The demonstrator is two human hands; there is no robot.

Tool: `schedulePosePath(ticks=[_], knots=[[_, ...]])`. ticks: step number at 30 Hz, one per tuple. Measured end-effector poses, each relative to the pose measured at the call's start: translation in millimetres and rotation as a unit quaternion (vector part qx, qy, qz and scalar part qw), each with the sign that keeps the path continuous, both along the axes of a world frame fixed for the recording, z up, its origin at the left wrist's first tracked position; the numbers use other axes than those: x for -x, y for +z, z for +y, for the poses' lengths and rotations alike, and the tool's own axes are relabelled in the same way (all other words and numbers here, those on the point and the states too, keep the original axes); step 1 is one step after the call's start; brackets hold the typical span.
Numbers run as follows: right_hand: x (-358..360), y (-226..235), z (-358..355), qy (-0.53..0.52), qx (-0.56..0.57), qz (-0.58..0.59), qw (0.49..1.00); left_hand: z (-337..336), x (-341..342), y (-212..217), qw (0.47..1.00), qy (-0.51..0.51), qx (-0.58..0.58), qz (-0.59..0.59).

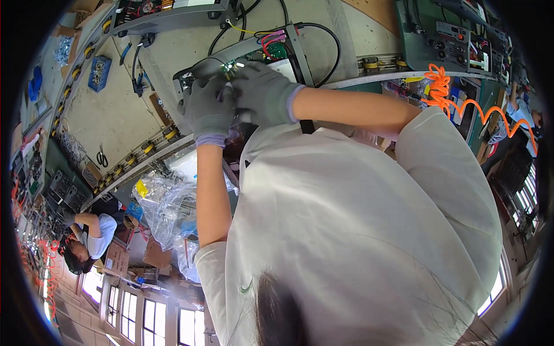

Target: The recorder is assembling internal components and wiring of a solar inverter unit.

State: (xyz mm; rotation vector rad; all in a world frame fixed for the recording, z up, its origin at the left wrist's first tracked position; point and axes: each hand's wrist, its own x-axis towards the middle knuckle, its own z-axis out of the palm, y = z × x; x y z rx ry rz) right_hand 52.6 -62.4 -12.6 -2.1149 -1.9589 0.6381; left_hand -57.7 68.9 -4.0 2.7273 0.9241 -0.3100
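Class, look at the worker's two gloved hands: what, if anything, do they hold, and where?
Both hands, left and right, rest on the open grey device near its circuit board; a closed grip cannot be told.

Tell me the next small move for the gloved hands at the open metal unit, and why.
Probably keep the left hand steadying the open metal unit while the right hand works at the green circuit board. Both gloved hands already rest on the unit, close together beside the board and its red wires. What the fingers pinch is hidden.

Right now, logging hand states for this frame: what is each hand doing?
Left hand: gloved, fingers curled on the grey device chassis; whether it grips cannot be told.
Right hand: gloved, resting over the green circuit board; grip cannot be told.
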Motion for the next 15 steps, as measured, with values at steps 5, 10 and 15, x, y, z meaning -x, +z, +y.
schedulePosePath(ticks=[5,10,15], knots=[[-46.1,3.3,-29.6,-0.168,-0.096,-0.002,0.981,-14.0,-12.8,-0.5,0.995,0.019,-0.013,0.094],[-61.3,-13.2,-43.2,-0.16,-0.178,-0.069,0.968,-16.7,-16.5,-12.2,0.993,0.026,-0.051,0.107],[-58.9,-18.5,-44.1,-0.179,-0.209,-0.05,0.96,-10.4,-27.9,-13.4,0.983,0.037,-0.034,0.176]])
